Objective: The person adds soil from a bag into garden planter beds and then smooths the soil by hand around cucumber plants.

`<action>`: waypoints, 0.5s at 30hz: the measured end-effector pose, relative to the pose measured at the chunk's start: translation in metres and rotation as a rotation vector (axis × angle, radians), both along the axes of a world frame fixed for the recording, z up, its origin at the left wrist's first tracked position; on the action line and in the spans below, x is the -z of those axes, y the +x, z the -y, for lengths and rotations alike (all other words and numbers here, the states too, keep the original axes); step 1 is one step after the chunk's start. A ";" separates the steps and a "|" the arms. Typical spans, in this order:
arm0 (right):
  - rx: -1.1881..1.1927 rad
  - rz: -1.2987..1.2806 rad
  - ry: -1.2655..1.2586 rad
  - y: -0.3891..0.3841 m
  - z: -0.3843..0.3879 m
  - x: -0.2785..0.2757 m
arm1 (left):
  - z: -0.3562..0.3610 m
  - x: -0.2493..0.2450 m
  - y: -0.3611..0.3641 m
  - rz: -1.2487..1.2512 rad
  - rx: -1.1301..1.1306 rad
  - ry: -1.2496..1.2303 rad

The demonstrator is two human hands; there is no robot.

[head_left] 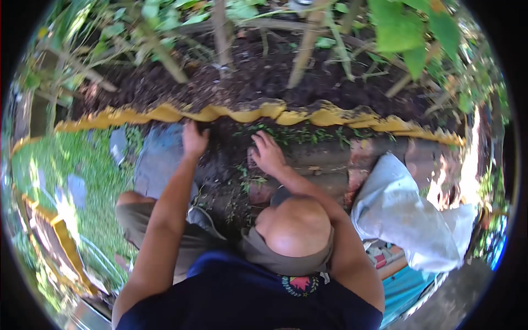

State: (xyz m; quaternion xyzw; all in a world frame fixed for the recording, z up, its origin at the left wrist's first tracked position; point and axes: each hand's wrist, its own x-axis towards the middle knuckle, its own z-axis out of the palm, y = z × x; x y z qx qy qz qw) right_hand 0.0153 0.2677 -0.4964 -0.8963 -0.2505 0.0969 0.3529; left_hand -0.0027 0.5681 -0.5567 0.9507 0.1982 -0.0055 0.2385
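My left hand (195, 139) reaches down to the ground beside the wavy yellow garden edging (211, 114). Its thumb stands away from the fingers, and I see nothing held in it. Between my two hands lies dark soil (224, 146). My right hand (269, 155) is lower and further right, fingers a little apart and without any object showing, over the end of a brick and tile strip (319, 162). Small green weeds (313, 133) grow along the edging just right of that hand. Whether the fingertips press into the soil is too blurred to tell.
Beyond the edging is a soil bed (247, 82) with wooden stakes (306, 55) and leafy plants. A grey slab (160, 157) and lawn (91, 170) lie to the left. At right, a white sack (399, 206) rests near a teal container (404, 294).
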 end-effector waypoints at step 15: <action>-0.136 -0.060 -0.005 -0.036 -0.099 0.046 | 0.049 0.007 -0.091 -0.141 -0.223 -0.028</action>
